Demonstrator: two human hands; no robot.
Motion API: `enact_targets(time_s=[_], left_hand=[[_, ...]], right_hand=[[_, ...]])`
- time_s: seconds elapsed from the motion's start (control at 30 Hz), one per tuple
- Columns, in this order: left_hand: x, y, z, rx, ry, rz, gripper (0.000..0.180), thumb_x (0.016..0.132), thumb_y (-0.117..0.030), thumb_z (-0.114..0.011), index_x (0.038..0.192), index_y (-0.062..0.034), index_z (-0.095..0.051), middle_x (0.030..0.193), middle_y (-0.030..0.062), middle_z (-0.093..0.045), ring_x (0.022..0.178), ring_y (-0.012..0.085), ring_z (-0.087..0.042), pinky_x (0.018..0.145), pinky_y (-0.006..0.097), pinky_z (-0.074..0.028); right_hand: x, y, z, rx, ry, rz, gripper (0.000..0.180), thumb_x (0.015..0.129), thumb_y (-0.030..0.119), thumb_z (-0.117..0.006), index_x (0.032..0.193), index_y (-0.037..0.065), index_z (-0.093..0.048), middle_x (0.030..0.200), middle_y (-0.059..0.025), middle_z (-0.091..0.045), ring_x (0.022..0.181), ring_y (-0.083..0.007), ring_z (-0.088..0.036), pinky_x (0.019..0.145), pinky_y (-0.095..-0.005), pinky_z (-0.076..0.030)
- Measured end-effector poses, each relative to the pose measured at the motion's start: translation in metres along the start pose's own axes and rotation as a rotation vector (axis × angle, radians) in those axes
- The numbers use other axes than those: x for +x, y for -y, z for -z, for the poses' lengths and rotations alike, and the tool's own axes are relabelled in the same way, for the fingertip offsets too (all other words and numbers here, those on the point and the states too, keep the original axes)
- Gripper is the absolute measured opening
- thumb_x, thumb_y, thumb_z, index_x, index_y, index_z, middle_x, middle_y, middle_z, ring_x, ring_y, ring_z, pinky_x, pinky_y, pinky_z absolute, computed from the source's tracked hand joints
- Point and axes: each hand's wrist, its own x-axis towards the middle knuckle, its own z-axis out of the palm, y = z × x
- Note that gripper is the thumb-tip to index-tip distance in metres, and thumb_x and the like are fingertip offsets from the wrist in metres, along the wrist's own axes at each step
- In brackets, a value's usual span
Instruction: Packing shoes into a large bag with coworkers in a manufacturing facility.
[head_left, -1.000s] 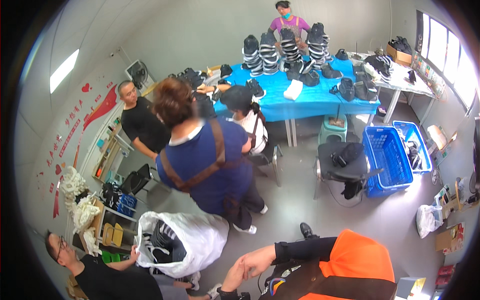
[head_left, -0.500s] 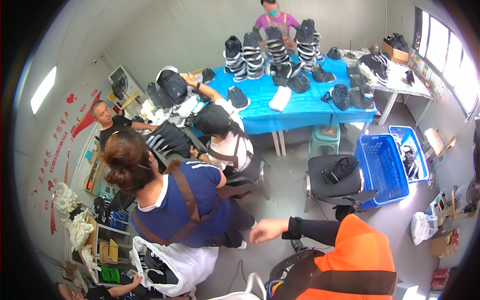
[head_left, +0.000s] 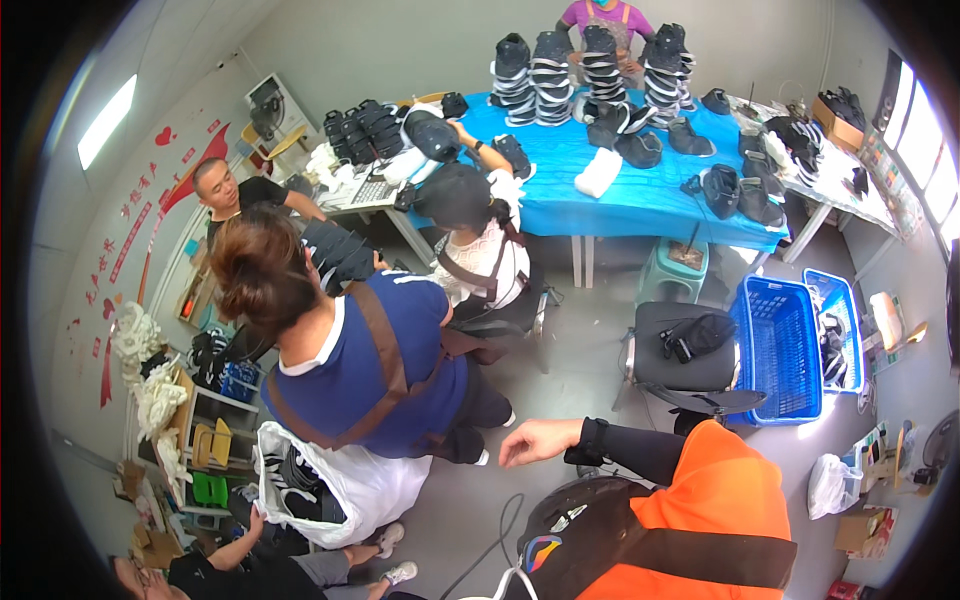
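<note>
My right hand point(head_left: 538, 443) reaches leftward in mid-air, out of an orange sleeve point(head_left: 715, 480) and a black arm cover. Its fingers are loosely extended and droop a little, and nothing shows in them. A black band point(head_left: 592, 437) circles the wrist. Beyond the fingertips stands a person in a blue shirt point(head_left: 415, 355), with a gap between us. Below the hand shows a black front with a coloured patch point(head_left: 541, 552), and a black cable point(head_left: 508, 515) hangs beside it. No part of my left hand shows.
A blue-covered table point(head_left: 545, 215) holds stacks of black-and-white pieces point(head_left: 551, 80). Nearer stand a teal stool point(head_left: 672, 272), a black chair point(head_left: 655, 335) and blue baskets point(head_left: 780, 385). Someone's hand point(head_left: 257, 522) grips a large white sack point(head_left: 385, 500) at lower left.
The view has turned: the table sits farther right and lower, the sack higher. My right hand stays extended, slightly higher in view. More of the person at lower left shows.
</note>
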Motion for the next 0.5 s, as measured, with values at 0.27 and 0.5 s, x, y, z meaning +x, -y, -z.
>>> enact_targets(time_s=[0.27,0.5], left_hand=[[0.000,-0.001,0.011,0.041,-0.032,-0.024,0.024,0.096,-0.017,-0.061,0.112,0.0005,-0.064,0.116,0.0156,-0.063,0.103,0.0295,-0.059,0.088,0.040,-0.046],[-0.004,-0.002,0.023,0.084,-0.071,-0.045,0.021,0.095,-0.015,-0.060,0.107,0.0012,-0.065,0.110,0.0155,-0.064,0.097,0.0287,-0.060,0.083,0.039,-0.048]], right_hand=[[0.032,0.000,-0.018,0.056,0.022,0.030,0.023,0.094,0.013,-0.065,0.115,0.003,-0.070,0.104,-0.0075,-0.076,0.096,-0.0143,-0.071,0.087,-0.0303,-0.055],[0.047,-0.001,-0.030,0.027,0.093,0.002,0.024,0.094,0.011,-0.065,0.115,0.002,-0.070,0.106,-0.0078,-0.075,0.097,-0.0147,-0.071,0.088,-0.0297,-0.055]])
